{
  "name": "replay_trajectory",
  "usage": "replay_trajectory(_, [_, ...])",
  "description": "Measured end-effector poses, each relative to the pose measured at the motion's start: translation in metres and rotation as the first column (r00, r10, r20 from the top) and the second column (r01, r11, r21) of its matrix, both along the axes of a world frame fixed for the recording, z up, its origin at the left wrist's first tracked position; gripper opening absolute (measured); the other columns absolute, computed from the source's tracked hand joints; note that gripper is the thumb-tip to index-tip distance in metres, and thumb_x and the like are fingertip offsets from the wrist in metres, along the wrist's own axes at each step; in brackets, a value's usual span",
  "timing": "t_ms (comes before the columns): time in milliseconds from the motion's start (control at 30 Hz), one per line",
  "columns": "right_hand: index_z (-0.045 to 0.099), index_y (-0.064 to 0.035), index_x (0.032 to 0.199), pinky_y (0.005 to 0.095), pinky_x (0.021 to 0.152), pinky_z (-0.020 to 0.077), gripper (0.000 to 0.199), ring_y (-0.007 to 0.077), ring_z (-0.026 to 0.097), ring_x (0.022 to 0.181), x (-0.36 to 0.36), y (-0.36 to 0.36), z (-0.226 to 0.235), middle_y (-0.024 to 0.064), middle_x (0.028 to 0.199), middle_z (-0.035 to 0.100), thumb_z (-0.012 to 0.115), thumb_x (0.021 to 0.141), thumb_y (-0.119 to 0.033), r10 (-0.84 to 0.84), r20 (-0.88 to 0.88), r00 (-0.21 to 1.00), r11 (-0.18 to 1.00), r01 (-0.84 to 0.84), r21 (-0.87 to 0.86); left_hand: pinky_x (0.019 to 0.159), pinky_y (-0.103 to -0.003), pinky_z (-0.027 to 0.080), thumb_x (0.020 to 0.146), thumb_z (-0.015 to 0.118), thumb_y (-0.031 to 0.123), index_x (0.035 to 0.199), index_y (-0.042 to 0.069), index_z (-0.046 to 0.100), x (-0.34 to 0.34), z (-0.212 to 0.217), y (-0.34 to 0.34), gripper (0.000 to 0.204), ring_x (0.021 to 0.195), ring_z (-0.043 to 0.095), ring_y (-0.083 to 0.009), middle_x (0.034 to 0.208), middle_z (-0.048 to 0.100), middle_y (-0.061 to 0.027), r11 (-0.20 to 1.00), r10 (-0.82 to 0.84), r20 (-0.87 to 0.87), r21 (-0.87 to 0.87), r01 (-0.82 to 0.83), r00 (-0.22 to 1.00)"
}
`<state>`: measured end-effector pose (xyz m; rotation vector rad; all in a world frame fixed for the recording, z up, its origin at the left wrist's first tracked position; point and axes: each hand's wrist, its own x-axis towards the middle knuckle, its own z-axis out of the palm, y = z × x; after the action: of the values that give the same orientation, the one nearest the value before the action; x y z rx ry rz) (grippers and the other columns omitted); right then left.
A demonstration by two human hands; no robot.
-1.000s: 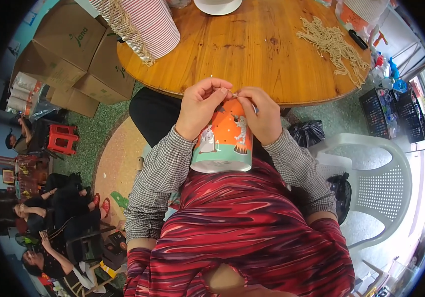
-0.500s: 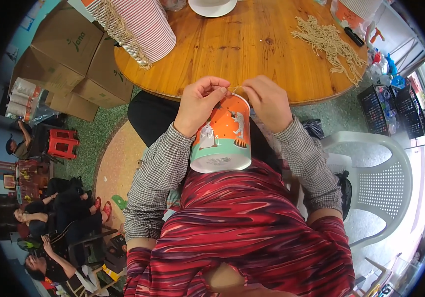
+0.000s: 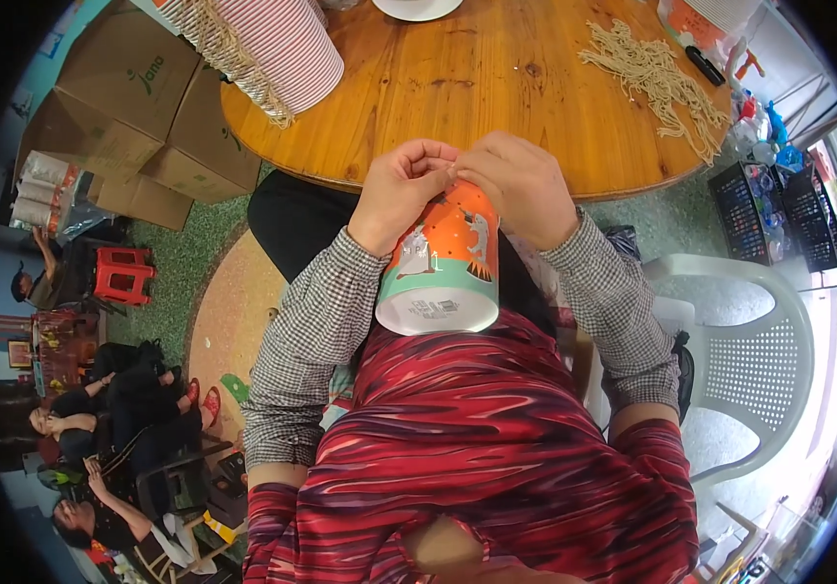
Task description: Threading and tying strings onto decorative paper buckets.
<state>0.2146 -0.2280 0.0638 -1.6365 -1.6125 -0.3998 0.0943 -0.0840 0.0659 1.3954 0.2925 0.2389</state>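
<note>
Pinching the rim of the paper cup point(image 3: 441, 261) in the middle of the frame, the left hand point(image 3: 399, 190) and right hand point(image 3: 523, 187) seem to be fixing something small there; next needs a steady pull.

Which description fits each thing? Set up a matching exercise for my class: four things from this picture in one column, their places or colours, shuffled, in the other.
Things:
1. paper cup
2. pile of strings
3. cardboard boxes
4. plastic chair

Descriptions:
A. white, on the person's right
B. brown, on the floor left of the table
C. orange and green, held by both hands
D. pale, lying on the wooden tabletop

Pairs: 1-C, 2-D, 3-B, 4-A
</note>
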Motion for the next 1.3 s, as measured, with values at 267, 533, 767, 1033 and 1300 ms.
replay_trajectory(267, [0.062, -0.0009, 0.087, 0.0304, 0.066, 0.0475, 0.007, 0.0235, 0.059, 0.075, 0.009, 0.007, -0.014, 0.0109, 0.079, 0.059, 0.062, 0.081, -0.005, 0.092, -0.394, 0.914, 0.993, -0.113, -0.029, 0.07, -0.018, 0.048, 0.085, 0.062, -0.001, 0.099, -0.003, 0.057, 0.003, -0.003, -0.003, 0.015, 0.079, 0.059, -0.0065, 0.087, 0.062, -0.0034, 0.971, -0.005, 0.019, 0.238, 0.001, 1.0])
replay_trajectory(533, [0.061, 0.0018, 0.11, 0.0179, 0.052, 0.0449, 0.024, 0.0053, 0.056, 0.062, 0.007, 0.008, -0.033, 0.0032, 0.079, 0.063, 0.056, 0.092, -0.013, 0.153, -0.966, 0.21, 0.963, -0.252, 0.098, 0.074, -0.019, 0.048, 0.087, 0.06, 0.0, 0.103, -0.001, 0.053, 0.003, 0.002, -0.004, 0.017, 0.08, 0.058, -0.0072, 0.087, 0.061, -0.0027, 0.998, 0.002, 0.09, 0.064, -0.008, 0.996])
replay_trajectory(767, [0.061, 0.0041, 0.103, 0.0189, 0.056, 0.0484, 0.017, 0.0088, 0.061, 0.068, -0.005, 0.009, -0.042, 0.0056, 0.081, 0.065, 0.06, 0.087, -0.003, 0.174, -0.978, 0.116, 0.956, -0.259, 0.14, 0.076, -0.02, 0.048, 0.089, 0.059, 0.002, 0.102, 0.0, 0.055, -0.003, -0.01, 0.001, 0.015, 0.082, 0.059, -0.0072, 0.089, 0.061, -0.0022, 0.998, 0.007, 0.073, 0.065, -0.012, 0.997])
replay_trajectory(1033, [0.058, 0.0022, 0.094, 0.019, 0.057, 0.0481, 0.009, 0.0084, 0.062, 0.069, -0.012, 0.018, -0.044, 0.0041, 0.08, 0.064, 0.06, 0.086, -0.001, 0.165, -0.961, 0.221, 0.977, -0.17, 0.129, 0.069, -0.018, 0.048, 0.088, 0.06, 0.002, 0.099, -0.001, 0.058, -0.001, -0.011, 0.002, 0.012, 0.076, 0.058, -0.0059, 0.084, 0.062, -0.0019, 0.979, 0.077, 0.057, 0.183, -0.086, 0.995])
replay_trajectory(1300, [0.059, -0.0001, 0.09, 0.0221, 0.062, 0.0497, 0.009, 0.0087, 0.06, 0.066, -0.03, 0.015, -0.049, 0.0048, 0.076, 0.063, 0.062, 0.082, -0.002, 0.056, -0.838, 0.542, 0.998, -0.005, 0.064, 0.064, -0.018, 0.048, 0.086, 0.06, 0.0, 0.095, -0.003, 0.058, -0.004, -0.013, -0.002, 0.01, 0.071, 0.057, -0.0052, 0.081, 0.061, -0.0015, 0.976, 0.127, 0.043, 0.173, -0.132, 0.991])
